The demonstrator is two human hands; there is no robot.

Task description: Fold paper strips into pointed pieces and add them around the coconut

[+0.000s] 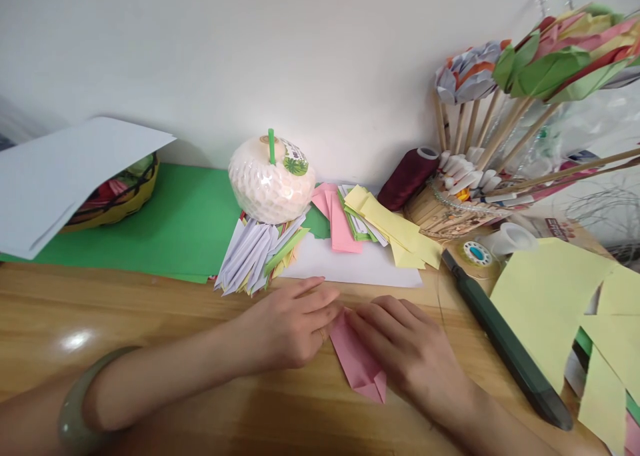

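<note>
A folded piece of pink paper [356,355] lies at a slant over the wooden table, between my two hands. My left hand [300,323] grips its far left edge with the lower fingers, while the index finger sticks out; the thumb is hidden. From the other side my right hand [407,346] pinches the same far end, fingers curled over the paper's right edge. The near end of the paper shows a folded corner. Just beyond my left hand is a bundle of folded white paper pieces [250,253], with some green and yellow ones among them.
Behind stand a white textured container [273,183] and strips of pink paper [340,226] and yellow paper [390,219]. To the right are a dark green box cutter [505,343], cut yellow sheets [550,303], a maroon thread spool [407,179] and a holder [435,209] of paper flowers. Green sheets [195,209] lie left.
</note>
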